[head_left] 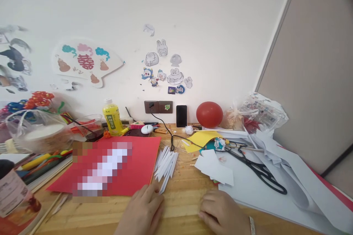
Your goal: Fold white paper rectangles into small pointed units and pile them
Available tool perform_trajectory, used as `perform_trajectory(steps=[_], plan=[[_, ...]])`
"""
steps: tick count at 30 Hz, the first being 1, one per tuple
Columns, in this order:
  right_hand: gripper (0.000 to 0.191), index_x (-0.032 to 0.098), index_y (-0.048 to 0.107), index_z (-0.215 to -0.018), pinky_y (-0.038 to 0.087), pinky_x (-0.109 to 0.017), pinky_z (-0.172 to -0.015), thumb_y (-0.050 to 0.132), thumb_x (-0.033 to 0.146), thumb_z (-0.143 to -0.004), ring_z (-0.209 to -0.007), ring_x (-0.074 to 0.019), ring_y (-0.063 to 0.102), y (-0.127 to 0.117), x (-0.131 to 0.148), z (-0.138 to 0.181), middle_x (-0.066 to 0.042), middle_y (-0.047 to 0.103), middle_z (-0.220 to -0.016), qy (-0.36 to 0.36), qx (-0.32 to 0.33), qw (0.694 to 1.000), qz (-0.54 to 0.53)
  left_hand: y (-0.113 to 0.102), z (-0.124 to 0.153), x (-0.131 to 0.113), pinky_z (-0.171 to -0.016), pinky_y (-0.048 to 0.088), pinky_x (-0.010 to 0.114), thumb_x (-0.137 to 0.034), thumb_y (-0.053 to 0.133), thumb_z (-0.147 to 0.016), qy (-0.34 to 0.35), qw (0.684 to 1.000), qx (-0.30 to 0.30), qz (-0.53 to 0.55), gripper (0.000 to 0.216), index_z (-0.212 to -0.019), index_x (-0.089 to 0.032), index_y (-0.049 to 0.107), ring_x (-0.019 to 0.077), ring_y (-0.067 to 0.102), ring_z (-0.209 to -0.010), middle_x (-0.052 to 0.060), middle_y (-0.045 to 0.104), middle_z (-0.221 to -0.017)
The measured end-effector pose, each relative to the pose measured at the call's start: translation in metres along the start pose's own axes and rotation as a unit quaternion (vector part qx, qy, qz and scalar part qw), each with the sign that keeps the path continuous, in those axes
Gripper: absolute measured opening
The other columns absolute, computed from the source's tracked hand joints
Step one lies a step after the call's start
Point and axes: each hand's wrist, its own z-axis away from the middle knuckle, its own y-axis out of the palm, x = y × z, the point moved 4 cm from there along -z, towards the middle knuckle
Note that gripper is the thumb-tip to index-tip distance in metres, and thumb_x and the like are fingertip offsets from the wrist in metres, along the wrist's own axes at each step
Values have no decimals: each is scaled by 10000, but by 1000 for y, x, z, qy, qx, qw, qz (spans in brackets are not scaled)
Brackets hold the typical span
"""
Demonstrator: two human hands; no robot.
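Observation:
My left hand [143, 211] rests on the wooden table [184, 198] at the bottom middle, fingers curled, its tips touching the lower end of a fan of white paper strips [165, 165]. Right beside those strips lies a red paper sheet [138, 161]. My right hand [220, 213] lies knuckles-up on the bare wood a little to the right, fingers bent under, with a bracelet at the wrist. Whether either hand holds anything is hidden. Cut white paper pieces [213, 167] lie just above my right hand.
Black scissors [259, 170] lie on large white sheets [275, 191] at the right. A red ball [209, 114], a black phone [181, 116], a yellow bottle [112, 117] and a cable stand along the wall. Craft sticks, a plastic bag and a jar [13, 194] crowd the left.

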Motion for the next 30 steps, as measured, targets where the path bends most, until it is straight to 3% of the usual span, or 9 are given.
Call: perform_trajectory(steps=[7, 13, 18, 22, 26, 30], plan=[[329, 191, 612, -681, 346, -264, -589, 435, 246, -953, -640, -152, 550, 4, -2, 0, -21, 634, -659, -1, 11, 1000, 17, 10, 7, 9, -767, 575, 347, -173, 461, -896, 23, 996, -51, -67, 274, -1076, -203, 666, 242, 683, -874, 93, 696, -1087], [338, 193, 600, -673, 351, -264, -586, 427, 256, -957, -633, -151, 560, 4, -2, 0, -16, 634, -657, -2, 10, 999, 31, 11, 13, 13, -795, 576, 327, -213, 458, -914, 37, 990, -102, -94, 284, -1132, -179, 637, 240, 691, -911, 87, 705, -1097], [331, 192, 600, -674, 352, -265, -586, 433, 249, -953, -633, -152, 563, 2, -1, -1, -18, 635, -656, -3, 7, 999, 31, 9, 9, 26, -870, 547, 405, -208, 411, -926, -11, 987, -129, -89, 322, -1165, -180, 625, 260, 669, -959, 104, 685, -1123], [317, 195, 598, -668, 352, -267, -576, 440, 229, -940, -627, -151, 560, 4, 0, -1, -12, 632, -647, -14, 0, 999, 31, 16, 3, 35, -853, 548, 457, -204, 396, -906, -54, 988, -115, -91, 345, -1146, -163, 641, 288, 652, -977, 137, 661, -1150], [299, 205, 577, -670, 363, -268, -573, 443, 211, -937, -624, -155, 557, -1, -2, -1, -9, 616, -649, -8, -35, 999, 39, 21, 2, 37, -799, 571, 433, -199, 434, -869, -67, 988, -109, -87, 344, -1130, -196, 658, 286, 654, -976, 133, 639, -1183], [198, 206, 599, -841, 431, -301, -677, 435, 129, -920, -764, -206, 588, -19, -16, -3, -57, 654, -829, 72, -127, 984, 101, 17, 5, 34, -810, 570, 440, -213, 455, -872, -67, 990, -101, -69, 345, -1155, -212, 651, 291, 656, -989, 134, 642, -1183]])
